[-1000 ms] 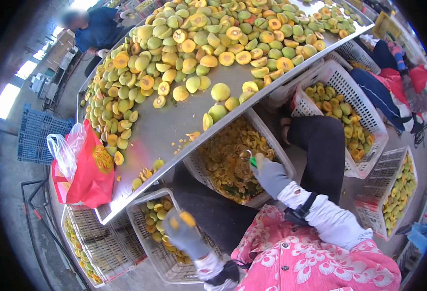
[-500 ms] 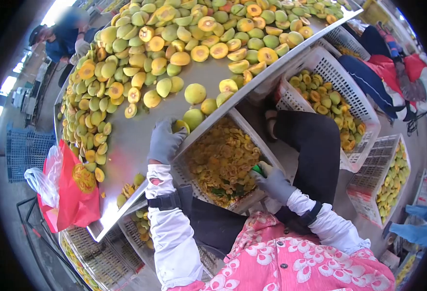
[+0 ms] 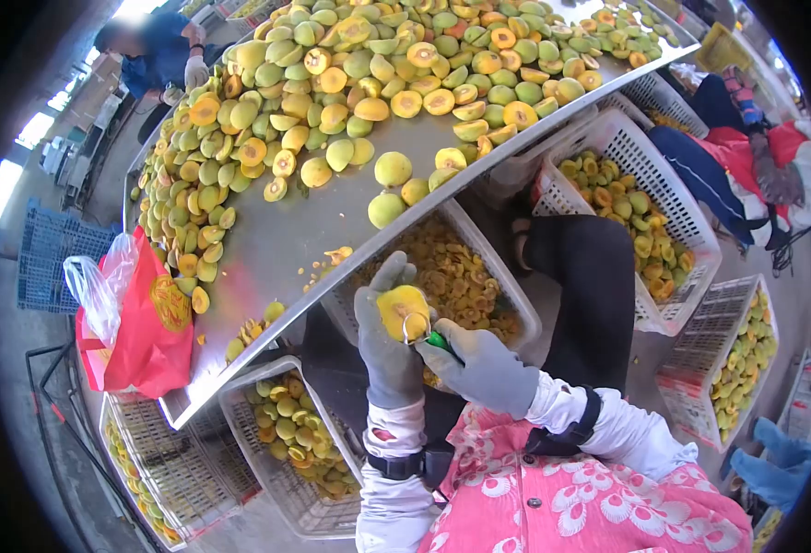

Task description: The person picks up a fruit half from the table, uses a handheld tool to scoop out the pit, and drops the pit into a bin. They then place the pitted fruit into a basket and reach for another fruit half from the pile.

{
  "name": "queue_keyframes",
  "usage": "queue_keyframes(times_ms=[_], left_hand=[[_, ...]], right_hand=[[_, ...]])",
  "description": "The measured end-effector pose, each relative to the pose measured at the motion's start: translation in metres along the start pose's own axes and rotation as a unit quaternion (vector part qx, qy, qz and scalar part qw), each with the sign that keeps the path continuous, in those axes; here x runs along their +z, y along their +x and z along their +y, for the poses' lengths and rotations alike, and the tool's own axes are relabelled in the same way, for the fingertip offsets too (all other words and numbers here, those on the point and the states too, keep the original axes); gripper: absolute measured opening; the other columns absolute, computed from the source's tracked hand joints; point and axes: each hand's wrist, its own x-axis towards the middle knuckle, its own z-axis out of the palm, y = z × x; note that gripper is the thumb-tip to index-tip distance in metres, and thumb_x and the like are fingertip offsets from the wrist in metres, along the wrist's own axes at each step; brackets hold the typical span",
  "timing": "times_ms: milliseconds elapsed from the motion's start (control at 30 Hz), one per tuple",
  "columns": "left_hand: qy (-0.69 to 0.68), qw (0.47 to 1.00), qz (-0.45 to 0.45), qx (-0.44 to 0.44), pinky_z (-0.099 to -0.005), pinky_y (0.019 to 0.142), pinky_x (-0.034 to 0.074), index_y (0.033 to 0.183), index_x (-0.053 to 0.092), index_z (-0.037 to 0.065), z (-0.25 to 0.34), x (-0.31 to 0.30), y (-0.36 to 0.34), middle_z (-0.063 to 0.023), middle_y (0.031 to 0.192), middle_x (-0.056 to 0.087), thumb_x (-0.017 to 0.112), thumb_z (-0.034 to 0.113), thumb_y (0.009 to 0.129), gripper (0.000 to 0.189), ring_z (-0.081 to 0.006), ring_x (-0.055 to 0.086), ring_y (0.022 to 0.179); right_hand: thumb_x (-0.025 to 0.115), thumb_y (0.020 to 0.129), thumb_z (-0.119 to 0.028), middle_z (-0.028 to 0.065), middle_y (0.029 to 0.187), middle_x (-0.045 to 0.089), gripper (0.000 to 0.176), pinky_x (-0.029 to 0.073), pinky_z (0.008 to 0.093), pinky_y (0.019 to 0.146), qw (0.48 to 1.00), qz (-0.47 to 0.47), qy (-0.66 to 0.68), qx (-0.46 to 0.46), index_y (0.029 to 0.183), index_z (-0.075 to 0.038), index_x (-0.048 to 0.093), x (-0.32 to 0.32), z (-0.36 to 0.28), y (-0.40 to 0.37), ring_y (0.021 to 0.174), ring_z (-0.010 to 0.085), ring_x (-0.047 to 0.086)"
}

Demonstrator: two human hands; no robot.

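My left hand (image 3: 387,355), in a grey glove, is closed around a halved peach-like fruit (image 3: 399,311) with its yellow cut face turned up. In my right hand (image 3: 496,370), also gloved in grey, is a pitting tool (image 3: 437,340) with a green handle and a wire loop. The loop rests against the cut face of the fruit half. Below both hands stands a crate (image 3: 507,263) of yellow-brown scraps, partly covered by my hands. A large pile of fruit halves (image 3: 359,64) lies on the metal table (image 3: 281,230) ahead.
Crates of fruit halves stand at right (image 3: 691,203), far right (image 3: 691,378) and lower left (image 3: 290,516). A red bag (image 3: 138,332) hangs at the table's left corner. Another person (image 3: 161,55) works at the far left; a second person's legs (image 3: 700,175) are at right.
My left hand has come back from the table edge with a fruit half. My right hand has moved left and up, bringing the pitting tool's loop to the fruit. The view has shifted slightly.
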Motion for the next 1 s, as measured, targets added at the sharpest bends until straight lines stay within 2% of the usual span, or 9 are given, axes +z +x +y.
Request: queue_keyframes(times_ms=[100,233,467,533,633,667,700,867,1000], left_hand=[[0.142,0.987,0.024,0.076,-0.027,0.069,0.052,0.125,0.053,-0.001,0.002,0.005,-0.021,-0.0117,0.115,0.058,0.033,0.049,0.103,0.059,-0.014,0.057,0.081],[0.109,0.99,0.012,0.085,-0.0265,0.07,0.05,0.115,0.055,-0.002,0.005,-0.001,-0.035,-0.0109,0.1,0.058,0.034,0.052,0.102,0.059,-0.0149,0.058,0.079],[0.129,0.971,-0.049,0.197,-0.0286,0.078,0.051,0.125,0.051,-0.003,0.007,0.004,-0.042,-0.0113,0.098,0.061,0.039,0.054,0.1,0.064,-0.017,0.06,0.085],[0.061,0.993,-0.064,0.08,-0.0324,0.09,0.049,0.136,0.045,-0.004,0.018,0.012,-0.045,-0.0144,0.11,0.064,0.049,0.047,0.099,0.063,-0.0207,0.061,0.096],[0.156,0.981,-0.109,0.04,-0.0358,0.099,0.045,0.142,0.039,-0.004,0.017,-0.024,-0.038,-0.017,0.12,0.062,0.058,0.036,0.096,0.064,-0.0243,0.061,0.105],[0.131,0.986,-0.097,0.02,-0.0358,0.099,0.047,0.14,0.041,-0.004,0.018,-0.026,-0.038,-0.0159,0.116,0.063,0.061,0.029,0.095,0.059,-0.0249,0.061,0.106],[0.131,0.986,-0.097,0.018,-0.0358,0.099,0.047,0.14,0.041,-0.004,0.015,-0.029,-0.038,-0.0159,0.116,0.063,0.061,0.029,0.095,0.059,-0.0249,0.061,0.106],[-0.024,0.999,-0.03,-0.025,-0.0363,0.091,0.053,0.133,0.048,-0.003,0.017,-0.011,-0.041,-0.0169,0.113,0.063,0.053,0.031,0.099,0.049,-0.0249,0.064,0.1],[-0.044,0.998,0.003,-0.05,-0.0352,0.088,0.054,0.13,0.05,-0.003,0.017,-0.009,-0.045,-0.0158,0.112,0.062,0.043,0.038,0.103,0.05,-0.0239,0.063,0.1]], right_hand=[[0.057,0.096,-0.035,0.0238,0.072,0.062,0.033,0.046,0.0471,0.058,1.0,0.02,-0.006,-0.011,0.098,-0.002,0.056,0.007,0.0,-0.01,0.07,0.0437,0.062],[0.057,0.096,-0.035,0.0238,0.072,0.062,0.033,0.047,0.0478,0.058,1.0,0.022,-0.014,-0.01,0.097,-0.002,0.057,0.011,-0.006,-0.016,0.071,0.0442,0.062],[0.056,0.096,-0.035,0.0239,0.071,0.061,0.033,0.047,0.0488,0.058,0.998,0.035,-0.022,-0.048,0.094,-0.002,0.057,0.014,-0.007,-0.015,0.072,0.0454,0.061],[0.056,0.097,-0.035,0.0211,0.066,0.059,0.034,0.046,0.045,0.056,0.995,0.073,-0.043,-0.054,0.094,-0.002,0.058,0.013,0.002,-0.011,0.062,0.0387,0.062],[0.056,0.097,-0.036,0.0169,0.061,0.056,0.035,0.045,0.0397,0.053,0.99,0.049,0.109,0.07,0.095,-0.002,0.058,0.004,-0.007,-0.004,0.052,0.0259,0.057],[0.057,0.097,-0.037,0.0129,0.059,0.052,0.035,0.043,0.0353,0.052,0.987,0.06,0.14,0.058,0.094,-0.002,0.058,0.004,-0.009,-0.002,0.051,0.0165,0.048],[0.057,0.097,-0.037,0.0129,0.059,0.052,0.035,0.043,0.0353,0.052,0.986,0.06,0.141,0.059,0.094,-0.002,0.058,0.004,-0.011,-0.005,0.051,0.0165,0.048],[0.058,0.095,-0.041,0.02,0.067,0.061,0.039,0.046,0.045,0.056,0.998,-0.003,-0.061,-0.03,0.093,-0.002,0.058,0.015,-0.003,-0.017,0.062,0.0379,0.063],[0.056,0.095,-0.044,0.0233,0.071,0.063,0.041,0.047,0.0505,0.059,0.998,0.009,-0.064,-0.002,0.094,-0.003,0.057,0.018,-0.002,-0.016,0.07,0.0455,0.062]])
